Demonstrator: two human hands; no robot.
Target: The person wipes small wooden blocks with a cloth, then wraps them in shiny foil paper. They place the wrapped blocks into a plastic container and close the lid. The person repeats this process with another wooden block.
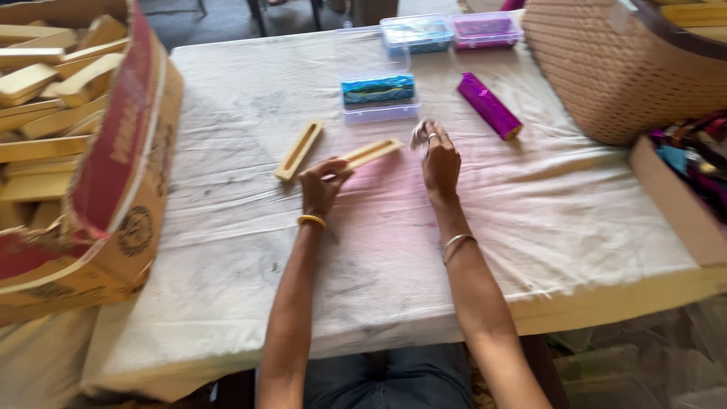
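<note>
Holding: my left hand (322, 184) pinches the near end of a slotted wooden strip (369, 152); fingers closed on it, far end lifted and angled toward the right.
Right hand: right hand (441, 160) sits just beside the strip's far end, fingers curled around a small pale scrap (419, 134); I cannot tell what the scrap is, it is blurred.
Worktop: cloth-covered worktop (363, 265), stained pink under both hands.
Technique, my judgement: keep the strip's slot facing up and its near end steady in the left pinch, so the right hand works on the slot without the strip twisting.
Spare piece: second slotted strip (299, 149) lies flat, left of the held one, apart from it.
Left supply: cardboard carton (125, 182) full of plain wooden strips, at the worktop's left edge.
Beyond hands: clear plastic box (378, 98) with blue-green foil inside; purple foil roll (489, 105) to its right.
Far edge: two more clear boxes (447, 32), one bluish, one purple.
Right side: woven basket (606, 68), well apart from the hands.
</note>
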